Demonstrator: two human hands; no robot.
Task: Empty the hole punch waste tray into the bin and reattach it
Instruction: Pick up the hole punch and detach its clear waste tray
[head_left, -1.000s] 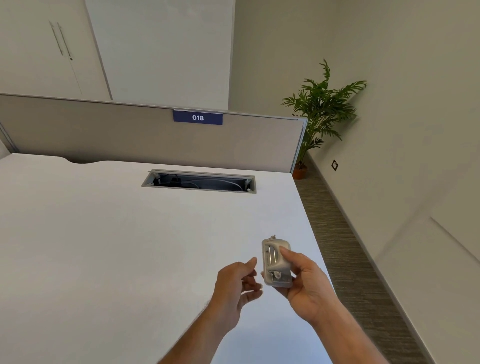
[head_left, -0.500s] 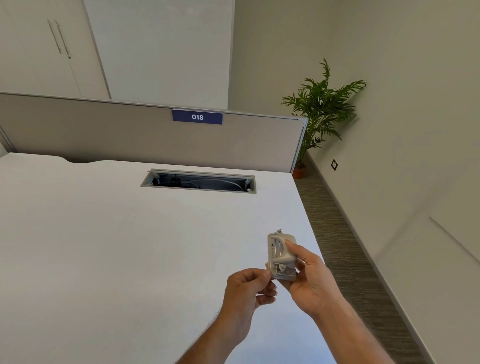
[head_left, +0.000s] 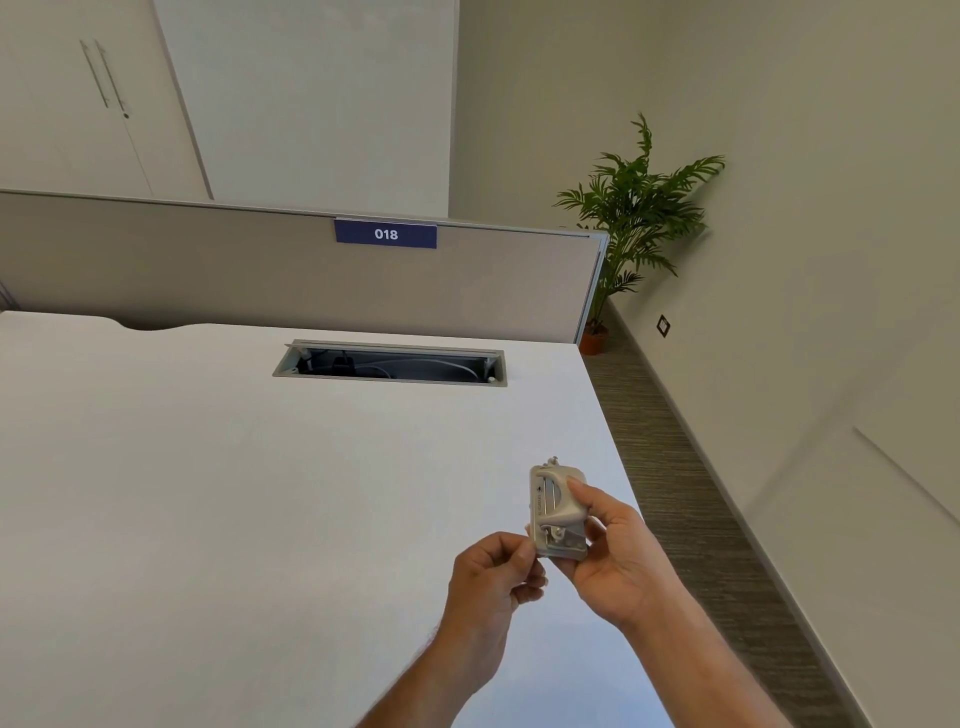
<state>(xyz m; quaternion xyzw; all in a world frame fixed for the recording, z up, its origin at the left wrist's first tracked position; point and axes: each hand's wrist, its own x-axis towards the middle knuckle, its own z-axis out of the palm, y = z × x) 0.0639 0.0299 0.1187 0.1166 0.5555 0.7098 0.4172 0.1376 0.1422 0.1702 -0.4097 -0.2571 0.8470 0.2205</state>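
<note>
A small silver-grey hole punch (head_left: 556, 506) is held upright above the right part of the white desk (head_left: 208, 493). My right hand (head_left: 613, 561) grips it from the right, thumb on its upper face. My left hand (head_left: 493, 577) pinches its lower left corner with thumb and forefinger. Whether the waste tray is on the punch cannot be told. No bin is in view.
A grey partition (head_left: 260, 270) with a blue "018" label (head_left: 385, 234) stands behind the desk. An open cable slot (head_left: 389, 362) is cut into the desk's far side. A potted plant (head_left: 631, 218) stands in the corner on the carpet at right.
My left hand has come up from below and closed its fingers on the punch's lower left corner. The right hand has kept hold and lifted the punch slightly.
</note>
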